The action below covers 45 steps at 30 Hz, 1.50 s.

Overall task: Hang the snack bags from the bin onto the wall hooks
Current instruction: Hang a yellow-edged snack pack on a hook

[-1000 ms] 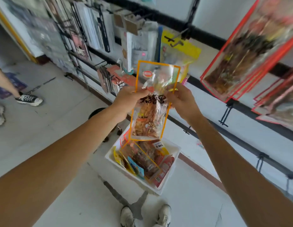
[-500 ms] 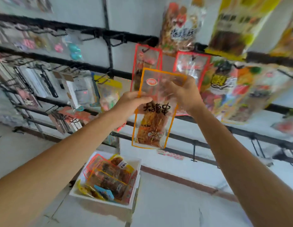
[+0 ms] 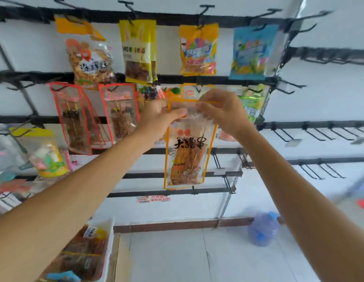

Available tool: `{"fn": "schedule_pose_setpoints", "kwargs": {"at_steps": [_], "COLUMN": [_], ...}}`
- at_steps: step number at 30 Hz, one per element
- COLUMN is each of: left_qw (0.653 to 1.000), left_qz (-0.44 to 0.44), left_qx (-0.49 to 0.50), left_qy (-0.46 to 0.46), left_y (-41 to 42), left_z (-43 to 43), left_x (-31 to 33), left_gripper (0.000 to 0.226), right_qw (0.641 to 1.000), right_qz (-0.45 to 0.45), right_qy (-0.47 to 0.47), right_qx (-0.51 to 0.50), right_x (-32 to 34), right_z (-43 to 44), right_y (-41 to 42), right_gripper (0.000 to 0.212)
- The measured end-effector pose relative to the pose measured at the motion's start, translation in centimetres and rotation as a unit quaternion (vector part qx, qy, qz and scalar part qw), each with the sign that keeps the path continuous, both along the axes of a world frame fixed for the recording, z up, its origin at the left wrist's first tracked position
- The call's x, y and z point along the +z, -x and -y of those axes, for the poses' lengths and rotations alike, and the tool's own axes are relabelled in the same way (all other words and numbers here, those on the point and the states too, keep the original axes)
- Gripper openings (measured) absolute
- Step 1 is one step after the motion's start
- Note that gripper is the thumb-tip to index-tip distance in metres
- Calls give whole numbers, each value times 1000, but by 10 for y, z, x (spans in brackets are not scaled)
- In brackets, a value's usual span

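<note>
- Since the earlier frames both hands carry the orange-edged snack bag [image 3: 187, 151] higher and to the right along the wall, away from the red-edged bags. The view tilts up with them, so a top row of hung bags shows and the bin [image 3: 110, 231] slips to the lower left corner.
- White wall with a rack of black rails [image 3: 168, 19] fills the scene. Bare hooks [image 3: 289, 136] stand out from the rails at the right.
- Four bags hang from the top rail: a clear one with an orange header [image 3: 89, 55], a yellow one [image 3: 138, 51], an orange one [image 3: 198, 49] and a blue one [image 3: 254, 51].
- Two red-edged bags [image 3: 75, 119] hang side by side on the second rail, left of the hands.
- The bin is white and sits on the floor with more snack bags lying in it.
- The orange-edged snack bag hangs upright in the air in front of the second and third rails, held by its top edge. Whether its hole is on a hook cannot be told.
- A blurred blue jug [image 3: 262, 228] stands on the floor at the foot of the wall.
- The left hand [image 3: 160, 117] pinches the bag's top left corner between thumb and fingers.
- The right hand [image 3: 221, 110] pinches the top right edge with curled fingers.
</note>
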<state>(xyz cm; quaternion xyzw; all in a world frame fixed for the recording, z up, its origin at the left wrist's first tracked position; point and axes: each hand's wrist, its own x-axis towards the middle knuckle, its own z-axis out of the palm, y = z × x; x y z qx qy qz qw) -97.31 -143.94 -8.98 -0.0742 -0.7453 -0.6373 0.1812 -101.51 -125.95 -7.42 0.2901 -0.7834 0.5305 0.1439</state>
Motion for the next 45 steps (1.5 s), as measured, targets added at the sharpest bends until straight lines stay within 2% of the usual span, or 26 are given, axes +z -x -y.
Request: {"fn": "schedule_pose_setpoints", "kwargs": {"at_steps": [4, 6, 7, 9, 12, 15, 16, 18, 21, 28, 31, 37, 45], "left_qw": [1000, 1000, 999, 985, 916, 800, 773, 742, 712, 682, 672, 661, 654], "left_qz": [-8, -22, -42, -103, -222, -302, -307, -299, -264, -249, -254, -262, -216], "left_qx": [-15, -15, -13, 20, 78, 105, 100, 93, 105, 156, 165, 174, 170], "left_qy": [-6, 7, 32, 137, 325, 508, 546, 593, 642, 669, 676, 681, 705], "left_y": [14, 24, 28, 37, 48, 65, 72, 86, 104, 145, 156, 168, 184], "left_z": [-42, -53, -55, -57, -47, -31, -26, -17, -2, 15, 19, 17, 20], "left_x": [-8, -15, -19, -27, -37, -46, -49, -55, -57, -58, -58, -62, -63], "left_gripper": [14, 11, 13, 26, 45, 48, 49, 51, 56, 65, 70, 71, 66], "right_qw": [989, 984, 983, 981, 978, 980, 981, 982, 983, 986, 990, 992, 994], "right_qz": [-54, -63, -67, -79, -85, -76, -75, -66, -56, -75, -72, -64, -43], "right_qy": [-123, -147, -149, -152, -167, -162, -162, -157, -148, -120, -102, -108, -90], "right_qx": [-60, -76, -81, -88, -94, -84, -81, -80, -88, -90, -57, -18, -40], "right_x": [-1, -4, -6, -11, -17, -19, -19, -20, -19, -23, -24, -33, -35], "right_z": [-45, -54, -57, -60, -58, -49, -45, -37, -24, 0, 6, 4, 11], "right_y": [13, 19, 22, 32, 51, 74, 82, 98, 120, 162, 174, 194, 222], "right_gripper": [5, 7, 7, 7, 8, 8, 9, 9, 9, 11, 17, 19, 14]}}
